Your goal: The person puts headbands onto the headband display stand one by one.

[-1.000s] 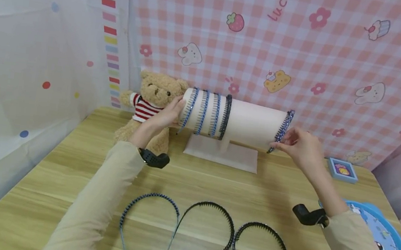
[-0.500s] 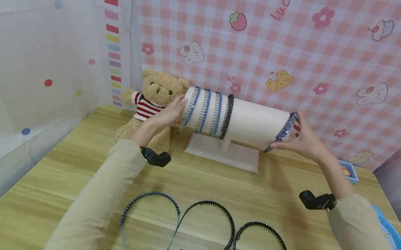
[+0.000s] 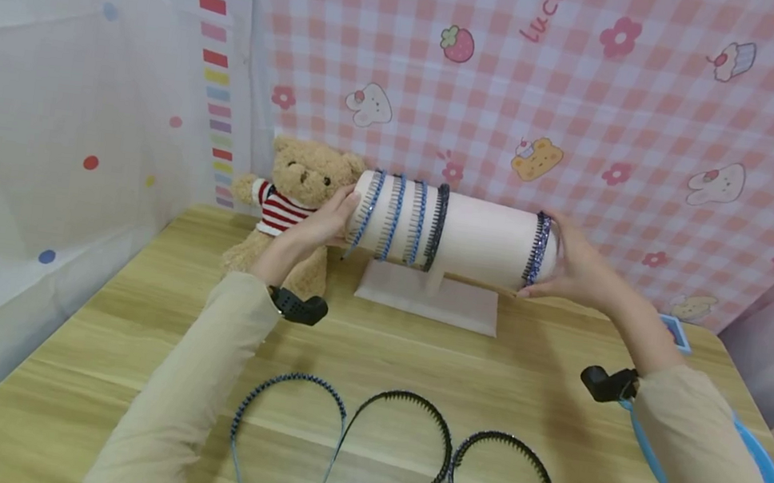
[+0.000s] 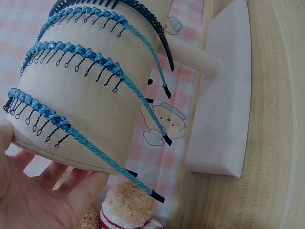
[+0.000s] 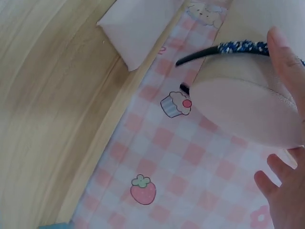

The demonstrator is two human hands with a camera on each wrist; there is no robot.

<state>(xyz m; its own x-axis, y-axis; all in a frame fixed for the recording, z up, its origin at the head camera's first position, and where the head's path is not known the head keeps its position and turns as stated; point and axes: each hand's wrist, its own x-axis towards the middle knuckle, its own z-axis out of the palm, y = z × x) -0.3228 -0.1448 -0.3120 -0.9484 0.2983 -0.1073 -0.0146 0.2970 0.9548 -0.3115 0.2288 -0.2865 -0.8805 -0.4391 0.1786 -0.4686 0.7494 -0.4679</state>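
Near the back edge of the counter (image 3: 78, 397), left hand (image 3: 320, 225) grips stand (image 3: 485, 237); right hand (image 3: 582, 269), fingers spread, lays thumb across headband (image 3: 538, 248). Likely light and springy; hold near tips.

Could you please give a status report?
Left hand gripping pale cylindrical display stand. Right hand at glittery blue toothed headband, around stand's right end. Nothing visibly in the way.

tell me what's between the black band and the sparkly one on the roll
Only a bare stretch of the roll lies between the black band and the sparkly band, as the head view shows.
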